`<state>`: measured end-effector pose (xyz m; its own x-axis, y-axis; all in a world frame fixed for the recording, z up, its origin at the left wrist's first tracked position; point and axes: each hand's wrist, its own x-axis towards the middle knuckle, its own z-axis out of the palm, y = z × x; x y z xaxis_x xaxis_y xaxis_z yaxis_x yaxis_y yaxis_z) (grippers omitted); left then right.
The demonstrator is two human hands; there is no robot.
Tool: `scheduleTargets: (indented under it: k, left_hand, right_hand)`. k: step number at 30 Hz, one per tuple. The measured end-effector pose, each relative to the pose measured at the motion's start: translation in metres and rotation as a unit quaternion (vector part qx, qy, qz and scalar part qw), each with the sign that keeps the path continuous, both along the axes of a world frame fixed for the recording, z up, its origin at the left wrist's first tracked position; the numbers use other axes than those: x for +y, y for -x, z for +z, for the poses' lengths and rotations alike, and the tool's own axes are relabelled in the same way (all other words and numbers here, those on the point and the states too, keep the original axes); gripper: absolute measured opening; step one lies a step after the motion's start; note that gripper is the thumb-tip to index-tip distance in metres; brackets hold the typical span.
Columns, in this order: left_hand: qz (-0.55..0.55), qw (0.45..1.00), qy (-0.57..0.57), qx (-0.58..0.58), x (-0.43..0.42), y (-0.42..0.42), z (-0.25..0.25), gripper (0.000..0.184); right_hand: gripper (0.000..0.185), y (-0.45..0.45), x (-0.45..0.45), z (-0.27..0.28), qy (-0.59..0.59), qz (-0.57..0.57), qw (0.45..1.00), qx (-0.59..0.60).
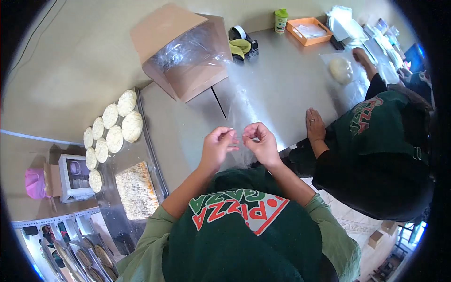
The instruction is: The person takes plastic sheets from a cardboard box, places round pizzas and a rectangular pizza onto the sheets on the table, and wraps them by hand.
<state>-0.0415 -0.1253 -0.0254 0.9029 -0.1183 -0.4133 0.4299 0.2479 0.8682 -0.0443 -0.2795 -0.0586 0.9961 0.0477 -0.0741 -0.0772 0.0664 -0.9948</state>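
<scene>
My left hand (pixel 218 146) and my right hand (pixel 261 144) are held close together over the near edge of the steel table (pixel 282 80). Thumb and fingers of each hand are pinched together on a thin clear plastic bag (pixel 242 157), which is hard to make out against the metal. More clear plastic stretches from the hands toward an open cardboard box (pixel 197 84) lined with crumpled film. To the left lies a tray (pixel 105 207) bearing several round pale flatbreads (pixel 115 139) and a rectangular slab topped with shredded cheese (pixel 137 190).
On the right a co-worker (pixel 380 150) stands by a bagged round dough piece (pixel 340 70). Along the wall are a tape dispenser (pixel 244 44), a green-lidded cup (pixel 280 21), an orange tray (pixel 324 40) and white stacks (pixel 346 28). A rack (pixel 80 244) stands lower left.
</scene>
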Motion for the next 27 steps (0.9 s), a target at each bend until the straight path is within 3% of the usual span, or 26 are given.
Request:
scheduleTargets:
  k: [2, 3, 6, 8, 10, 12, 14, 15, 16, 18, 20, 21, 23, 27]
  left_hand:
    - [0.054, 0.978, 0.167, 0.115, 0.025, -0.003, -0.004, 0.012]
    - [0.088, 0.967, 0.199, 0.133, 0.031, -0.005, -0.002, 0.011]
    - [0.054, 0.943, 0.317, 0.08, 0.053, -0.003, -0.015, 0.016]
    - [0.115, 0.982, 0.149, 0.006, 0.045, 0.003, -0.018, 0.022]
    - [0.176, 0.983, 0.022, -0.051, 0.033, 0.005, -0.016, 0.027]
    - [0.236, 0.967, -0.057, -0.08, 0.026, 0.01, -0.016, 0.031]
    - [0.236, 0.961, 0.145, -0.014, 0.05, 0.012, 0.0, 0.033]
    - [0.233, 0.941, 0.243, 0.02, 0.067, 0.014, 0.006, 0.034]
    - [0.24, 0.94, 0.242, 0.018, 0.082, 0.014, 0.003, 0.033]
    - [0.265, 0.933, 0.244, 0.013, 0.102, 0.015, -0.02, 0.031]
    - [0.302, 0.933, 0.193, 0.036, 0.11, 0.009, -0.064, 0.029]
    - [0.317, 0.933, 0.166, 0.049, 0.113, 0.01, -0.082, 0.028]
    - [0.317, 0.945, -0.022, 0.079, 0.106, 0.012, -0.099, 0.024]
    - [0.31, 0.894, -0.323, 0.031, 0.122, 0.024, -0.169, 0.014]
  right_hand:
    - [0.013, -0.003, -0.008, -0.006, 0.191, -0.012, 0.977, -0.092]
    - [0.012, -0.004, -0.013, -0.01, 0.284, -0.018, 0.949, -0.135]
    - [0.007, -0.013, -0.014, -0.018, 0.247, -0.046, 0.963, -0.098]
    - [0.012, -0.023, -0.004, -0.022, 0.019, -0.016, 0.997, 0.073]
    - [0.015, -0.031, 0.031, -0.003, -0.258, -0.042, 0.941, 0.213]
    - [0.015, -0.002, 0.071, 0.051, -0.298, 0.026, 0.922, 0.247]
    - [0.01, -0.007, 0.076, 0.003, -0.375, 0.101, 0.882, 0.268]
    - [0.01, -0.029, 0.067, -0.005, -0.312, -0.015, 0.91, 0.273]
    - [0.011, -0.049, 0.053, -0.015, -0.24, -0.128, 0.924, 0.271]
    - [0.013, -0.073, 0.005, -0.066, -0.217, -0.152, 0.931, 0.252]
    - [0.016, -0.079, -0.009, -0.076, -0.042, -0.091, 0.974, 0.202]
    - [0.017, -0.079, -0.019, -0.09, 0.079, -0.113, 0.981, 0.137]
    - [0.02, -0.089, -0.041, -0.122, 0.312, -0.149, 0.938, -0.014]
    - [0.023, -0.089, -0.062, -0.126, 0.393, -0.07, 0.917, 0.001]
